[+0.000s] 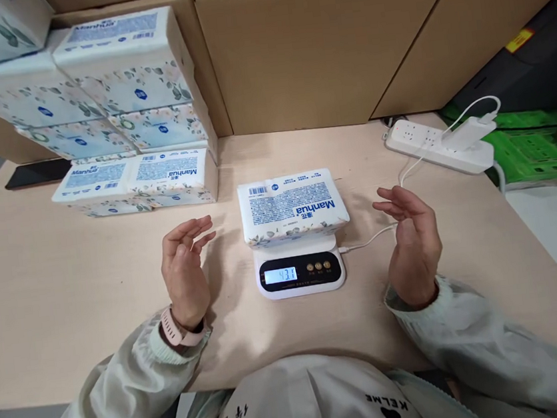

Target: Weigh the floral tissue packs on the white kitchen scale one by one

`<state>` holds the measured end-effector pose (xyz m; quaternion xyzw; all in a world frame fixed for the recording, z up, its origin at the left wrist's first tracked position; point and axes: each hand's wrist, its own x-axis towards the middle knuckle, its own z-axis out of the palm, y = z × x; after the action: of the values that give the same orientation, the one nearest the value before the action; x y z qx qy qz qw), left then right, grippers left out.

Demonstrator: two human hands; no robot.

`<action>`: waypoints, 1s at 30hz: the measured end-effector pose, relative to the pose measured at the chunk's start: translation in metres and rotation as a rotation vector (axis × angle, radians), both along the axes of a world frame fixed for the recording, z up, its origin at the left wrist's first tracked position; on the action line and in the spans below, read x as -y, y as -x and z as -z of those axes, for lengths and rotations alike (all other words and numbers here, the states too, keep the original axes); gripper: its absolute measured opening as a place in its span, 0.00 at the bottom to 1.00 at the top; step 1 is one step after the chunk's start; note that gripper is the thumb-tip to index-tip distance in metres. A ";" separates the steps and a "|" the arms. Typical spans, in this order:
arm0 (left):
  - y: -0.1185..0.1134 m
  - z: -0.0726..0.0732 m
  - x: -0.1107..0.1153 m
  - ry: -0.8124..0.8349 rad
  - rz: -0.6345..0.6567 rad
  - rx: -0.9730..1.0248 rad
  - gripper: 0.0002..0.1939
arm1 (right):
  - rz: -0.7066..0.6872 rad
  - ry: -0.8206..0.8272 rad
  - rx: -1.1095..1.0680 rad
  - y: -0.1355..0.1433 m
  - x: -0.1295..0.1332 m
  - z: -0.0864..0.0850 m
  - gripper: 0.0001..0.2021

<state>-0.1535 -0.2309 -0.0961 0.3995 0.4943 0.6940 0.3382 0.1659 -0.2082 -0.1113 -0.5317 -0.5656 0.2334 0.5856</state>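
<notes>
A pack of tissues [292, 206] with blue print rests on a white digital kitchen scale [302, 289] in the middle of the table. The scale's lit display [281, 275] appears to read 43.1. To the left of the pack, my left hand [185, 270] is held open, fingers apart from it and nothing in them. My right hand [412, 244] is likewise open and empty, off to the right of the scale near its white cable [370, 243]. Neither hand touches the pack or the scale.
Several tissue packs [134, 178] are stacked at the back left, with a dark phone [38, 174] beside them. Cardboard boxes [291, 53] line the back of the wooden table [57, 294]. A white power strip [439, 145] with a plugged-in adapter lies at the back right.
</notes>
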 end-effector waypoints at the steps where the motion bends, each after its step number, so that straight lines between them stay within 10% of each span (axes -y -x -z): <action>1: 0.000 0.000 0.000 0.001 -0.005 -0.002 0.19 | 0.005 0.009 0.016 0.000 0.001 0.000 0.21; 30: 0.005 0.001 -0.002 -0.012 -0.003 0.069 0.15 | -0.040 -0.101 -0.040 0.001 0.002 -0.002 0.16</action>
<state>-0.1582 -0.2293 -0.0967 0.3765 0.4787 0.7109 0.3518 0.1651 -0.2099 -0.1095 -0.4852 -0.5755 0.2268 0.6181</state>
